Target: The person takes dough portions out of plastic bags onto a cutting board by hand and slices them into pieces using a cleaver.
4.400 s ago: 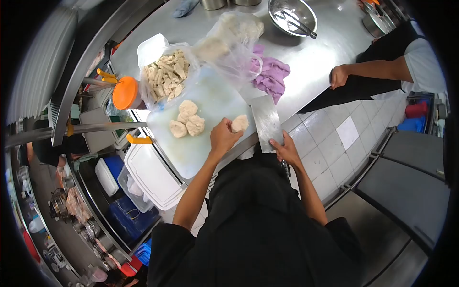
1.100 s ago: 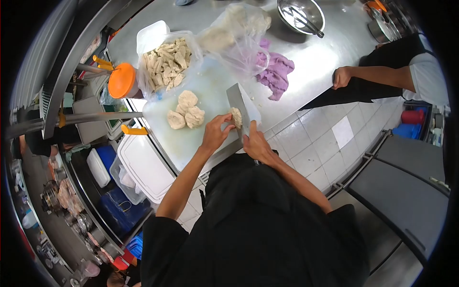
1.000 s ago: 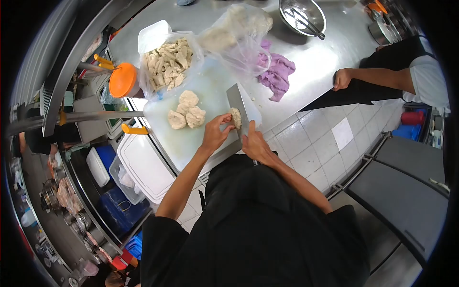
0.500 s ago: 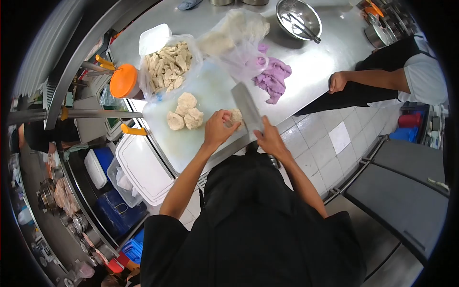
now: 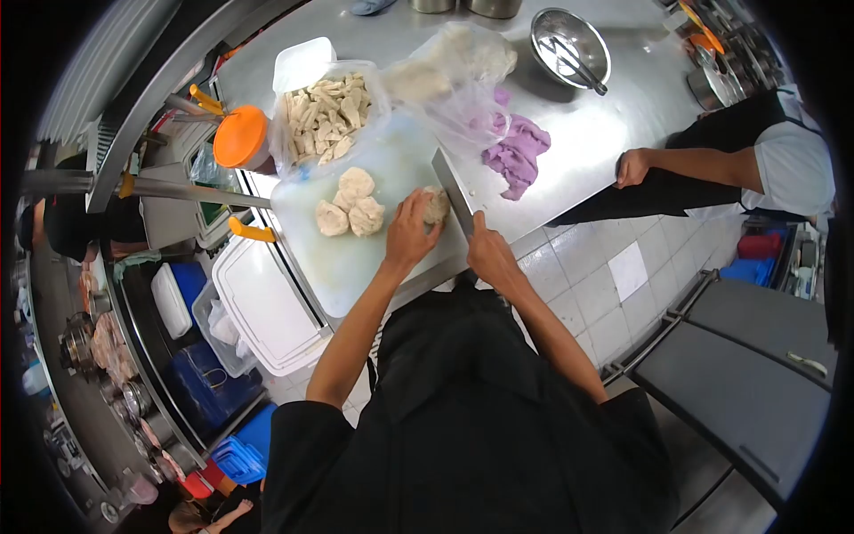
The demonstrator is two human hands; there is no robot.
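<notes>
My left hand (image 5: 411, 233) rests with curled fingers on a pale, rough lump (image 5: 436, 205) near the right edge of the white cutting board (image 5: 307, 262). Just right of the lump, my right hand (image 5: 491, 253) grips a broad cleaver (image 5: 452, 189), its blade turned nearly edge-on. Whether the blade touches the lump is too small to tell. Several similar pale lumps (image 5: 350, 212) sit grouped on the board to the left of my left hand. Behind them, a clear bag-lined container holds many pale strips (image 5: 326, 116).
A knotted plastic bag (image 5: 445, 76), a purple cloth (image 5: 518, 157) and a steel bowl (image 5: 569, 49) with a dark-handled utensil are on the steel table. An orange-lidded tub (image 5: 240, 136) stands at left. Another person's hand (image 5: 633, 167) rests at the table's right edge.
The left fingers, earlier pinching the lump's near side, now lie over it. The cleaver has gone from showing its broad face to nearly edge-on beside the lump. The view has shifted slightly.
</notes>
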